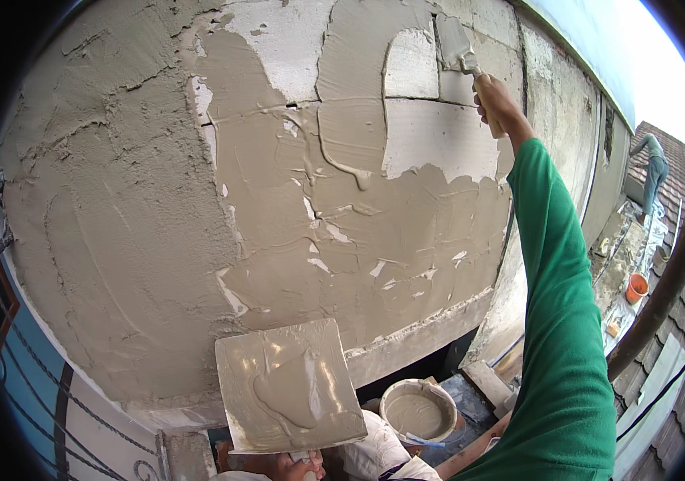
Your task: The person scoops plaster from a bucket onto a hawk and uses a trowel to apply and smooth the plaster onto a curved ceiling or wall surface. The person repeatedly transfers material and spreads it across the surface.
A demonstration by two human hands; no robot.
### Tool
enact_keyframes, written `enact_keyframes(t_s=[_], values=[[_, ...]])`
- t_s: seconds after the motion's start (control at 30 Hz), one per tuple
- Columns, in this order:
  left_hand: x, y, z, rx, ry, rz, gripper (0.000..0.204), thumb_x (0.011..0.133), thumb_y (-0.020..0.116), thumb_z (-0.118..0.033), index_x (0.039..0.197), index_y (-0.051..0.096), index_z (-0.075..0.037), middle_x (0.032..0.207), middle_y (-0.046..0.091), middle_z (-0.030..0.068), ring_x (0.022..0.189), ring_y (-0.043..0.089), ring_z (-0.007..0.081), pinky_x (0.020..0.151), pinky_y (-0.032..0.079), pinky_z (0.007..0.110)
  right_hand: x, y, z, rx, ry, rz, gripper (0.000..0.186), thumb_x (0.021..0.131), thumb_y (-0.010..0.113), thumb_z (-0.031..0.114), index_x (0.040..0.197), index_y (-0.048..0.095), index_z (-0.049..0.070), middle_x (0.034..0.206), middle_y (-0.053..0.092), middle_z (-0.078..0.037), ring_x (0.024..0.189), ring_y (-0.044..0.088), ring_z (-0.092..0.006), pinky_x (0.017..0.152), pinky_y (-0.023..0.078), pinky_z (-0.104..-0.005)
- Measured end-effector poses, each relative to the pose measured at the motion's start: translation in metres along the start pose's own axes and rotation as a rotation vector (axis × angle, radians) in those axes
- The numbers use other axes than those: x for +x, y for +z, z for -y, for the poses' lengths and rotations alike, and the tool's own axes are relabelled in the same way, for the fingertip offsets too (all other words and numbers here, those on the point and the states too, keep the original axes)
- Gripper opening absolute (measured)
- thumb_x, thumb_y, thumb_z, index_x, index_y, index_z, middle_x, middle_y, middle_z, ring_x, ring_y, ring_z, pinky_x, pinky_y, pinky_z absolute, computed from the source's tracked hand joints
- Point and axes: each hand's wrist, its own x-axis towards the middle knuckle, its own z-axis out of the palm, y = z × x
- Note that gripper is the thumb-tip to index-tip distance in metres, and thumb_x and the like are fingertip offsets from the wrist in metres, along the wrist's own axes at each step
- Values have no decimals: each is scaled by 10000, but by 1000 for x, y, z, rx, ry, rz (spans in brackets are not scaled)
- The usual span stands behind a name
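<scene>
My right hand (500,104) is closed round the handle of a trowel (453,42), arm stretched up to the upper right of the wall. The trowel's flat blade lies against the block wall (442,138), beside a patch of bare white block. Wet grey mortar (358,232) coats much of the wall, with ridges and small white gaps. Low in front of me, my left hand (301,465) grips a plasterer's hawk (238,401) from beneath; its handle is mostly hidden. A spread mound of mortar (288,389) sits on the hawk's square plate.
A bucket of mortar (385,401) stands below the wall, right of the hawk. Metal railings (62,393) run along the lower left. At right, a thick pole (679,264) crosses before a tiled roof, where another person (653,170) works near an orange bucket (636,289).
</scene>
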Motion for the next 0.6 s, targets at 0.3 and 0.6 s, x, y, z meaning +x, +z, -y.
enact_keyframes(t_s=[0.3,0.6], values=[[-24,27,-41,16,-104,-188,225,824,598,60,1038,585,-9,907,579,118,750,562,193,576,537,368,-214,80,-67,-619,-626,15,351,1066,612,411,1119,583,65,917,734,-193,855,725,-421,705,556,-527],[-42,17,-45,-1,2,-259,356,820,553,73,1165,557,-17,960,568,95,791,572,187,561,545,353,-206,117,-95,-476,-315,-24,378,1088,560,434,1097,561,55,839,699,-211,865,685,-457,720,515,-567]])
